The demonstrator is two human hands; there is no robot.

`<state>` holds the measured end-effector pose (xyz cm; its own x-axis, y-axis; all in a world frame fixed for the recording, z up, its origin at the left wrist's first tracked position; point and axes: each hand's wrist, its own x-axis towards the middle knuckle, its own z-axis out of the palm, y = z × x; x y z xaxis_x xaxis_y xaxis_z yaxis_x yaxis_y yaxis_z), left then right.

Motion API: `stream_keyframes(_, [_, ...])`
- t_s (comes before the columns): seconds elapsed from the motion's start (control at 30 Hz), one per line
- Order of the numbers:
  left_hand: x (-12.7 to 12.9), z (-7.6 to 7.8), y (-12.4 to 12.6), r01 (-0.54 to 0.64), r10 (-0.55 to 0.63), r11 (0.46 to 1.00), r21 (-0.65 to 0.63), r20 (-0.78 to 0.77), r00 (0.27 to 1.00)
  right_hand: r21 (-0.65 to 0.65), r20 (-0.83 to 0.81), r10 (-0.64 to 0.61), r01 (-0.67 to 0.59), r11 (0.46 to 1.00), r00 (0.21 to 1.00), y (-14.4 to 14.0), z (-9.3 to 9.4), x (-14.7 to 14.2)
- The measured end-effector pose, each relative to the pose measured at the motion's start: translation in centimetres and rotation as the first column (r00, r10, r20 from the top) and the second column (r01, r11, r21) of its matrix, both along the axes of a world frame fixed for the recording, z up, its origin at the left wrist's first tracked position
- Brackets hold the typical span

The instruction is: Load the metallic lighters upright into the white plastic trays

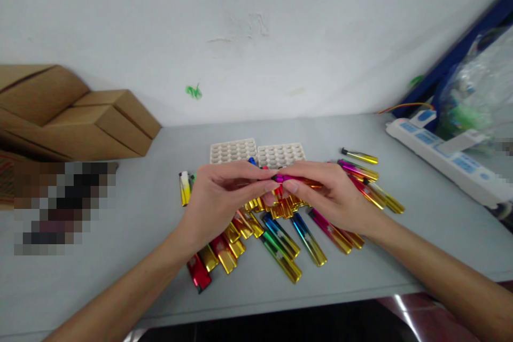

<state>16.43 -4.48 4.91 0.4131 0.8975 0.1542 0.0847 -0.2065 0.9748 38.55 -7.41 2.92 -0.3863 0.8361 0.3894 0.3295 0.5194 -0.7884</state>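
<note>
Left hand (218,192) and right hand (336,195) meet at a purple-and-orange lighter (281,178)

The purple-and-orange lighter is held above the middle of the gray table (441,214), lying roughly crosswise between the hands. The left thumb and forefinger pinch it at its dark end; the right thumb and fingers grasp its body, covering part of it. Below and around the hands, metallic lighters (310,240) in red, green, blue and gold lie spread out, some overlapping. Just beyond the hands, two white trays (233,142) with rows of hollows sit side by side. A white power strip (444,157) lies at the right, and cardboard boxes (120,117) stand at the left
</note>
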Motion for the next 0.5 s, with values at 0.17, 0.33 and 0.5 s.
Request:
stream_keyframes(0.17, [-0.2, 0.2, -0.1, -0.056, 0.063, 0.985, 0.163, -0.038, 0.997, -0.051, -0.060, 0.015, -0.018, 0.999, 0.998, -0.2, -0.5, -0.6])
stream_keyframes(0.33, [-0.4, -0.1, -0.2, -0.044, 0.070, 0.965, 0.259, -0.092, 0.993, -0.157, -0.231, 0.053, -0.091, 0.984, 0.972, -0.4, -1.6, -1.1])
stream_keyframes(0.5, [-0.3, -0.3, -0.2, -0.050, 0.082, 0.963, 0.265, -0.108, 0.991, -0.199, -0.292, 0.067, -0.130, 0.971, 0.954, -0.5, -1.8, -1.2])
